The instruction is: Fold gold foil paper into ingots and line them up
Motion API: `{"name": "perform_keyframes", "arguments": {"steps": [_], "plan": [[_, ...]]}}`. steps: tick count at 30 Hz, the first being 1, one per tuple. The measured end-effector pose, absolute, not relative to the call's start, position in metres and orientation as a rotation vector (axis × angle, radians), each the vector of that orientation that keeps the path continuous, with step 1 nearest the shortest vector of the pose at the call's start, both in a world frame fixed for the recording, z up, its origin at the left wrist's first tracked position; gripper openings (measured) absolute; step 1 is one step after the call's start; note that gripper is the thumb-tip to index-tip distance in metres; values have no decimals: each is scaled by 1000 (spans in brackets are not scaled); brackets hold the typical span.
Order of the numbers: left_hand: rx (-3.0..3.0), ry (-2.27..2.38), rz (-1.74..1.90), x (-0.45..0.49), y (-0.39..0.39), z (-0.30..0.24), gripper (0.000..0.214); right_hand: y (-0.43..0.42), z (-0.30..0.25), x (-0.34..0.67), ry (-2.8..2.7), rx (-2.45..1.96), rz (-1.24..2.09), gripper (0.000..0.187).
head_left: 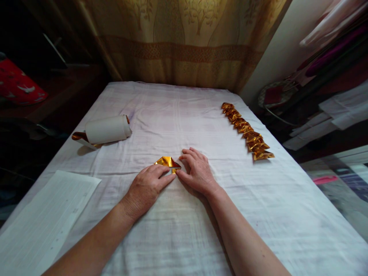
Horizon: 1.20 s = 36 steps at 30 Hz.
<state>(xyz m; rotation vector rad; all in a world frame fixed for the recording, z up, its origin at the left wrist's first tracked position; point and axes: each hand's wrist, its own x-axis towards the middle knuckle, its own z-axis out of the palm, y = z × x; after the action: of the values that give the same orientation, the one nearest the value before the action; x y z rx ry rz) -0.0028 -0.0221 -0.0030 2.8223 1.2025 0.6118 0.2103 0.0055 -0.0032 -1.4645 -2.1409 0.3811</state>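
Note:
A piece of shiny gold foil paper [166,160], partly folded, lies on the cloth between my hands. My left hand [147,187] is closed on its left and near side, with the fingers over the foil and the thumb along the near edge. At the foil's pointed right end is my right hand [197,170], its thumb and forefinger closed around the tip and the other fingers curved beyond it. The fingers cover parts of the folds.
A row of folded gold foil pieces [243,128] stands along the table's right side. To the left lies a white-backed roll of gold foil [107,129], with a lined paper sheet [48,226] nearer me. A white cloth [184,115] covers the table; a curtain [178,46] hangs behind.

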Motion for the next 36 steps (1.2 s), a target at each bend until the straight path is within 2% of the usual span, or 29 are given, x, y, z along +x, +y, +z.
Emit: {"name": "perform_keyframes", "arguments": {"steps": [8,16,25,31,36], "plan": [[2884,1169,633,-3,-22,-1,29,6,-4,209,-2109,-1503,403,31],[2826,1189,635,-2,-22,-3,29,7,-9,210,-2116,-1472,362,22],[2839,1195,664,-2,-22,-2,28,7,-13,214,-2147,-1355,294,30],[2800,1208,746,-4,-20,-4,23,5,-13,213,-2241,-1181,252,25],[2719,1176,830,-7,-16,-3,18,3,-6,213,-2307,-1118,241,29]]}}
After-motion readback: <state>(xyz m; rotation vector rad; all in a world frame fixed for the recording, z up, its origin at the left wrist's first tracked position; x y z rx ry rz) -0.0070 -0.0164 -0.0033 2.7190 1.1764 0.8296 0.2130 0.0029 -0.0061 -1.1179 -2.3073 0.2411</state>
